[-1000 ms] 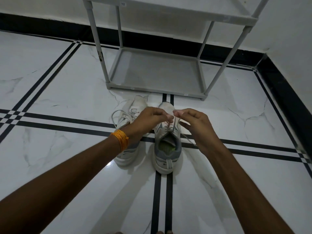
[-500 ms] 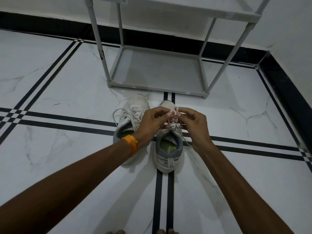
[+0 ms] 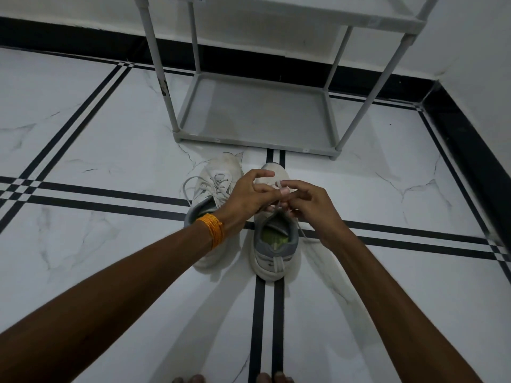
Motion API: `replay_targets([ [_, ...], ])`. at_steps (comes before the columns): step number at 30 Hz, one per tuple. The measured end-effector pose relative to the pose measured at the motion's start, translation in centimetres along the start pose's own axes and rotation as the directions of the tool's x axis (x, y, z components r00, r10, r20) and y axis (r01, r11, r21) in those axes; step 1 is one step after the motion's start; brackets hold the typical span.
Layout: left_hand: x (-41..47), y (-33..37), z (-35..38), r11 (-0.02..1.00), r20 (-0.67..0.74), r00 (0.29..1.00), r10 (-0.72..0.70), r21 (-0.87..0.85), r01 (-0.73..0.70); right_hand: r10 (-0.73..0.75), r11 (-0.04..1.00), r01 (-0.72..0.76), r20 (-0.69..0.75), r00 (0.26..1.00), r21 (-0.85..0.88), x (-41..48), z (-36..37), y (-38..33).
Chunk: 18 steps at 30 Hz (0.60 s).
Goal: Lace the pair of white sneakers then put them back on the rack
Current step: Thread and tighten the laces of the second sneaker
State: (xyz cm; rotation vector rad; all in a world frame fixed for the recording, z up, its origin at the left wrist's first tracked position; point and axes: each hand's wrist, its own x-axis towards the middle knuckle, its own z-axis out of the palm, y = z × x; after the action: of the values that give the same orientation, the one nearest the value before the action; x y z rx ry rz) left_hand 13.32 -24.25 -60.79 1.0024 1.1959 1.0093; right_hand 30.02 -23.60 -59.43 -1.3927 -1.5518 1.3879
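Two white sneakers stand side by side on the floor, toes towards the rack. The right sneaker [image 3: 275, 246] has a grey collar and a green insole. Over its tongue my left hand [image 3: 249, 196] and my right hand [image 3: 309, 201] meet, both pinching its white lace [image 3: 278, 184], which loops up between the fingertips. A loose end trails off the shoe's right side. The left sneaker [image 3: 218, 178] lies partly under my left wrist, its laces loose and looping out to the left. The grey shoe rack [image 3: 257, 139] stands just beyond the toes, its bottom shelf bare.
White marble floor [image 3: 96, 150] with black inlaid stripes spreads all around. A black skirting and white wall close off the back and right side. An orange thread band circles my left wrist. Toes of my feet show at the bottom edge.
My hands have drawn closer together over the right sneaker, and the lace loop now stands up between the fingertips. The view has shifted slightly nearer to the rack.
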Motion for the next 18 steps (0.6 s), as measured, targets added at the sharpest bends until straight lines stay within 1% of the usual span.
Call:
replay_targets([
  [3, 0.3, 0.3, 0.1, 0.997, 0.07, 0.997, -0.008, 0.075, 0.003, -0.105, 0.968, 0.116, 0.061, 0.993, -0.224, 0.3, -0.4, -0.2],
  [6, 1.2, 0.6, -0.1, 0.988, 0.073, 0.997, 0.032, 0.147, -0.043, -0.182, 0.915, 0.205, 0.099, 0.978, -0.347, 0.4, -0.8, -0.4],
  [10, 1.9, 0.4, 0.0, 0.968, 0.06, 0.995, 0.086, 0.233, -0.098, -0.216, 0.897, 0.242, 0.111, 0.97, -0.371, 0.3, -1.1, -0.6],
  [13, 1.5, 0.0, 1.0, 0.943, -0.036, 0.989, 0.146, 0.307, -0.128, -0.251, 0.894, 0.263, 0.08, 0.965, -0.363, 0.0, -0.9, -0.4],
  [14, 1.3, 0.0, 1.3, 0.949, -0.07, 0.987, 0.144, 0.292, -0.118, -0.247, 0.905, 0.249, 0.052, 0.968, -0.344, -0.1, -0.7, -0.2],
  [16, 0.8, -0.1, 2.1, 0.975, -0.116, 0.989, 0.094, 0.211, -0.068, -0.215, 0.936, 0.193, -0.044, 0.976, -0.295, -0.3, -0.5, 0.1],
  [18, 0.6, -0.2, 2.3, 0.984, -0.147, 0.987, 0.059, 0.174, -0.033, -0.19, 0.94, 0.146, -0.118, 0.975, -0.308, -0.3, -0.4, 0.2],
])
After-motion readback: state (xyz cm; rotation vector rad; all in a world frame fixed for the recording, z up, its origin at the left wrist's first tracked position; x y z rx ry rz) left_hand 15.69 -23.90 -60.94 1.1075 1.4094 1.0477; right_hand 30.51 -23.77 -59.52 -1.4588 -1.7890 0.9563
